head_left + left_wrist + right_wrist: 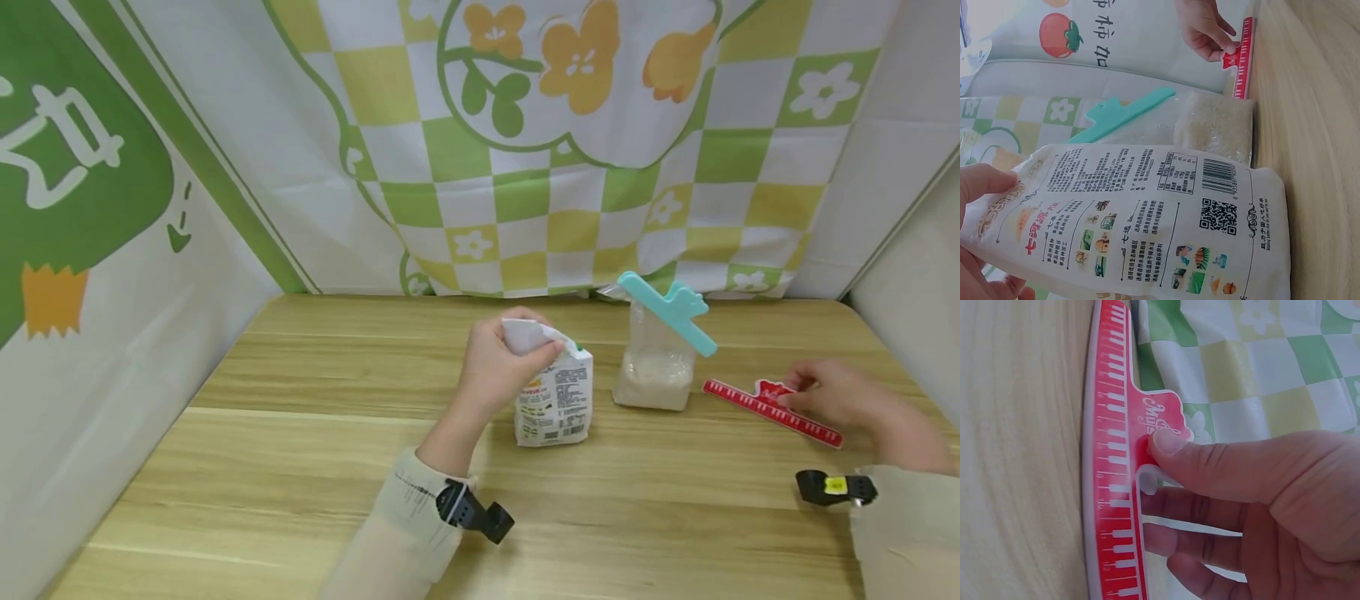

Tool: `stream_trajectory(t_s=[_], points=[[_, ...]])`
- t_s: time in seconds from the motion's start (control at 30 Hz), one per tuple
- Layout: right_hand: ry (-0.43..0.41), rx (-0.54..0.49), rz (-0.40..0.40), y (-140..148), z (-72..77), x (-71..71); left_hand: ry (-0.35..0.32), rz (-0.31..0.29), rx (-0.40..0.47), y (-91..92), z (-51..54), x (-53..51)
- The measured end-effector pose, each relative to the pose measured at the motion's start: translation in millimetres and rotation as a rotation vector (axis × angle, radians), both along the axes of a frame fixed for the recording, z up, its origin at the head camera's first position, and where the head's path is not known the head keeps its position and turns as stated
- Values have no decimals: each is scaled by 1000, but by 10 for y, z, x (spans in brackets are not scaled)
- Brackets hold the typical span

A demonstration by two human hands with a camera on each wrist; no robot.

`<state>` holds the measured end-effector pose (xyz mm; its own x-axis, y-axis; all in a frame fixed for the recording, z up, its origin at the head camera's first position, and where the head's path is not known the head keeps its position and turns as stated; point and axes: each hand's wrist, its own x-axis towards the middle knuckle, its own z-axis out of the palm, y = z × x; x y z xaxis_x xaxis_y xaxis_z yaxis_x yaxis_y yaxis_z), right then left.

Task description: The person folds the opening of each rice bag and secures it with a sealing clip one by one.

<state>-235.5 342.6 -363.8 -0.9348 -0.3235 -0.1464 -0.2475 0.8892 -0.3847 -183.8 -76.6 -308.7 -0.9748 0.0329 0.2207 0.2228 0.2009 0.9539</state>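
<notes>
My left hand (498, 358) grips the folded top of a white printed paper bag (553, 404) that stands upright on the table. In the left wrist view the printed bag (1141, 225) fills the lower half, with text, a barcode and small pictures. Over at the right, my right hand (847, 398) pinches the handle of a red bag clip (776, 410) with a piano-key pattern, which lies on the table. The right wrist view shows the thumb on the handle of this red clip (1113, 450), the other fingers behind it.
Between the hands stands a clear bag of white grains (656, 375), its top held by a turquoise clip (670, 312). The wooden table (300, 467) ends at a checkered, flowered cloth (525, 179) behind. White fabric walls (187, 300) flank the sides.
</notes>
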Motion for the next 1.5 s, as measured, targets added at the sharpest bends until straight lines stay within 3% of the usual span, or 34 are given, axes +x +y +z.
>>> stream_trajectory(t_s=[0.2,0.37,0.63,1.13,1.37,1.5], points=[[32,-18,19,0,7,6,35,9,10,13,0,13],[-1,-74,12,19,13,-1,77,-5,-2,2,23,42],[8,7,23,68,41,-15,60,-10,-23,-10,45,40],[-23,-249,83,92,54,97,41,1,-3,-16,23,12],[26,-346,185,73,112,161,44,-7,-1,-16,20,14],[55,-358,194,15,176,193,54,-10,2,-16,20,10]])
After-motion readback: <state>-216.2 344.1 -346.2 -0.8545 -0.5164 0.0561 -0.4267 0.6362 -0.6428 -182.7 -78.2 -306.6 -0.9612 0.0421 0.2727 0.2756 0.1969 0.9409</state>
